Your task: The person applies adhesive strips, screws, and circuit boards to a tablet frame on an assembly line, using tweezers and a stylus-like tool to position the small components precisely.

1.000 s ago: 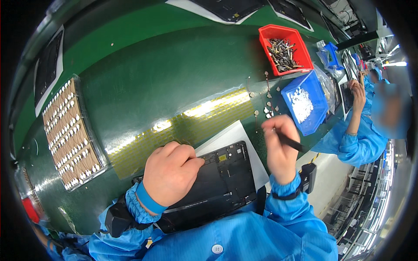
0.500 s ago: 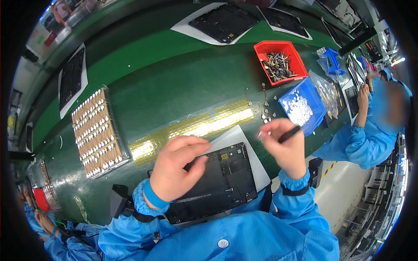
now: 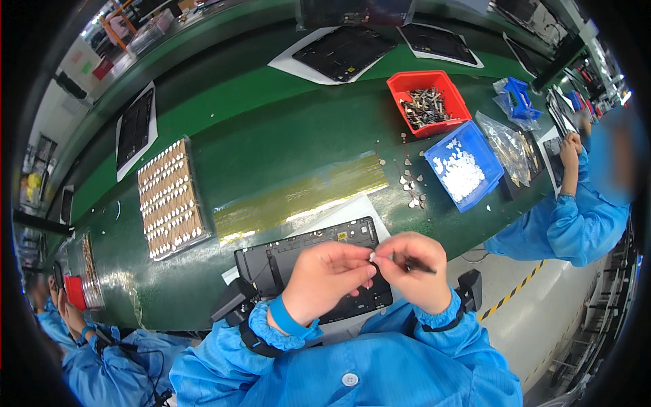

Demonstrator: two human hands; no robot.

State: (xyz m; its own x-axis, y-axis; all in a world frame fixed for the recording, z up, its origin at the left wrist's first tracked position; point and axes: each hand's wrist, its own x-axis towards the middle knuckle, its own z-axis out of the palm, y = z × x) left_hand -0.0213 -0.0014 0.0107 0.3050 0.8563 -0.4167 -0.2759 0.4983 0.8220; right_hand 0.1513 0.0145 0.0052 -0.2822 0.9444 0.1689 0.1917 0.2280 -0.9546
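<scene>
so there's a tiny white bit [image 3: 372,257] up at the fingertips, just over the black panel [image 3: 271,256], which lies on a white sheet [image 3: 359,207] right in front of the person. right hand [image 3: 415,268] looks to be pinching the bit between thumb and forefinger, with a dark stick [image 3: 422,266] tucked in the same grip. left hand [image 3: 327,279] has its forefinger right up against the bit, thumb curled below, but can't tell if it's actually squeezing.

what could go wrong imo: the thing's so small that one slip of the fingertips could drop it onto the panel, where it'd be a pain to spot among the fittings. holding the stick at the same time can't help, and its end could knock something. a sleeve or cuff dragging might shift the sheet and the panel with it too.

as for brands or labels, nothing i can make out. any print on the panel is too small or hidden by the hands, and the blue bin [image 3: 487,152] and red bin [image 3: 415,80] look plain.
</scene>
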